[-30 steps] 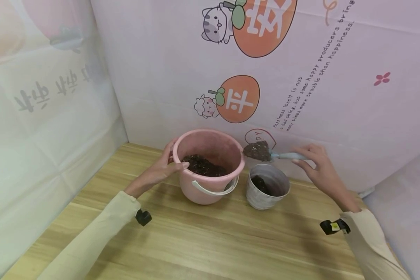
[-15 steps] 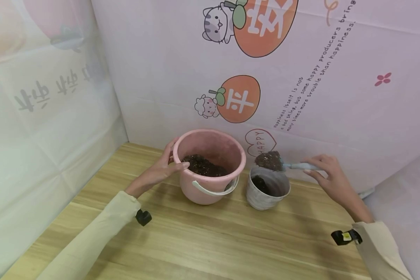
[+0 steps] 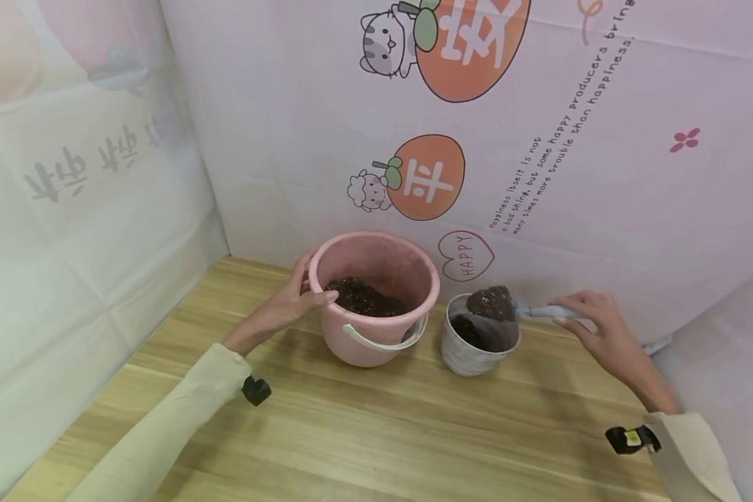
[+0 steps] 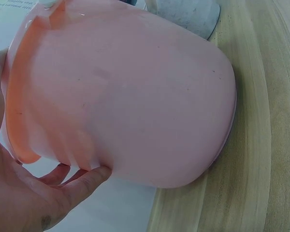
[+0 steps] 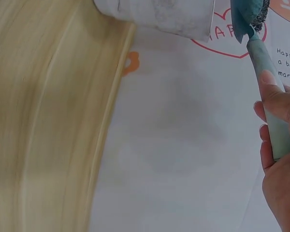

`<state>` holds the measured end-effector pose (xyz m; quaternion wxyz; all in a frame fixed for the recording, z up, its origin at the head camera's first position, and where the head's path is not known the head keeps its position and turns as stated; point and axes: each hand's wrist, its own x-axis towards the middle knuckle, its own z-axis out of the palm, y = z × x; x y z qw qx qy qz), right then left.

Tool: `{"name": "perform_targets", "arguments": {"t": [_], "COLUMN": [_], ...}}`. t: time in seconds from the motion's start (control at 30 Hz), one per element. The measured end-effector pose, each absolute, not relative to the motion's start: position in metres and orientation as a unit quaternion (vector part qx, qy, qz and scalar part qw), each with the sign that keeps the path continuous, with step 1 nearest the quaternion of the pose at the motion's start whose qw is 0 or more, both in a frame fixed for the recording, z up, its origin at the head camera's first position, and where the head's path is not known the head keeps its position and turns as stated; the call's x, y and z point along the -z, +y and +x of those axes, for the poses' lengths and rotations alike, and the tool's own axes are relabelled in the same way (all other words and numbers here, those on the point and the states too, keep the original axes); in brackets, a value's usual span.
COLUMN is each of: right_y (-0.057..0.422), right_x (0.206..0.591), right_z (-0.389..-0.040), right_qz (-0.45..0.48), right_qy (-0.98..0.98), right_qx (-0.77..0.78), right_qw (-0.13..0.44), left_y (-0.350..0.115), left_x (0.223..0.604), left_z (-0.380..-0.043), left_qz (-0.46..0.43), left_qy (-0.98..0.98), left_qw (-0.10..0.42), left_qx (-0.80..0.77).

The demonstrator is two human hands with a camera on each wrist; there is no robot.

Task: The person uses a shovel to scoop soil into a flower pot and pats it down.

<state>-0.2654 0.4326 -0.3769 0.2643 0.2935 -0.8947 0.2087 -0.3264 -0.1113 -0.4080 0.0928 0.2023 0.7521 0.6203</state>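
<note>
My left hand (image 3: 291, 300) grips the rim of a pink bucket (image 3: 360, 341), thumb over the edge and fingers against the outer wall, as the left wrist view also shows. Dark soil (image 3: 364, 298) lies inside it, and a white handle (image 3: 376, 343) hangs down its front. In my right hand (image 3: 602, 328) is the light blue handle of a garden trowel (image 5: 266, 67), held between thumb and fingers. The trowel's blade carries a heap of soil (image 3: 492, 304) over the mouth of a grey-white flowerpot (image 3: 470, 362). Some dark soil is in that pot.
Bucket and pot stand side by side on a wooden table (image 3: 351, 439), close to its back edge. Behind them hangs a printed cloth (image 3: 288, 139); another cloth (image 3: 88, 265) closes off the left side.
My right hand has moved right and downward, bringing the loaded trowel from beside the bucket's rim to over the pot. The left hand and bucket have stayed put.
</note>
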Motion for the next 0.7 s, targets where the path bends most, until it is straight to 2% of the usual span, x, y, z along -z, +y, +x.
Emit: {"name": "perform_targets", "arguments": {"t": [0.4, 0.7], "right_y": [0.419, 0.406], "right_x": [0.361, 0.348], "right_z": [-0.259, -0.252], "right_qz": [0.350, 0.330], "right_qy": [-0.875, -0.893], "right_qx": [-0.057, 0.060], "right_qw": [0.329, 0.300], "left_y": [-0.112, -0.113], "left_x": [0.409, 0.409], "left_z": [-0.327, -0.328], "left_qz": [0.204, 0.200], "left_qy": [0.755, 0.758], "left_qw": [0.089, 0.090], "left_qx": [-0.617, -0.614]}}
